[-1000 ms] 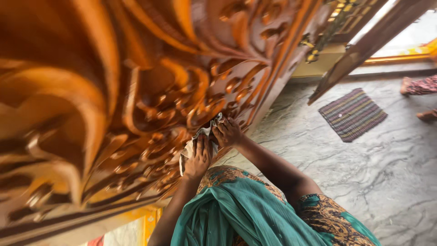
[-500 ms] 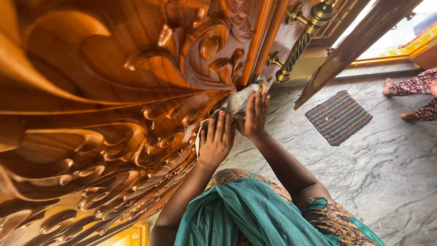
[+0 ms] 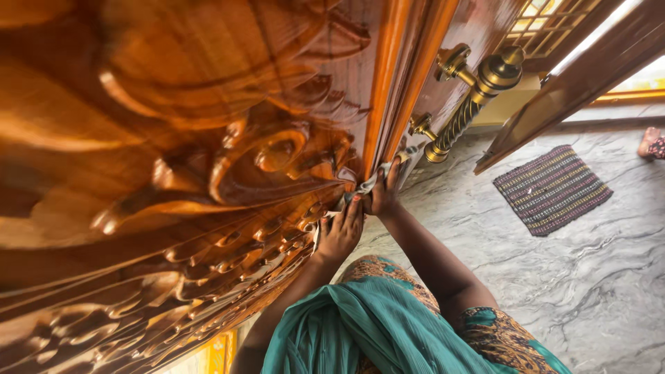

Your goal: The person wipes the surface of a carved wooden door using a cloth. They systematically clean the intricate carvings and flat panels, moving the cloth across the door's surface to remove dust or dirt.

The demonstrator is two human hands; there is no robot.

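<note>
A tall carved wooden door (image 3: 208,138) fills the left of the head view, polished orange-brown with deep floral relief. My left hand (image 3: 339,232) presses a pale grey cloth (image 3: 360,185) flat against the carving near the door's edge. My right hand (image 3: 382,194) is just above it, fingers bunched on the same cloth at the raised door frame strip. Both hands touch the cloth and the wood. A brass twisted door handle (image 3: 471,104) stands just up and right of my right hand.
Grey marbled stone floor (image 3: 589,277) spreads to the right. A striped woven doormat (image 3: 552,188) lies on it. A second door leaf (image 3: 575,83) stands open behind. Another person's foot (image 3: 652,142) shows at the far right edge. My teal and patterned clothing (image 3: 374,325) fills the bottom.
My hands and the cloth have moved up the door from the lower carving to the edge beside the brass handle. The view has shifted upward with them.
</note>
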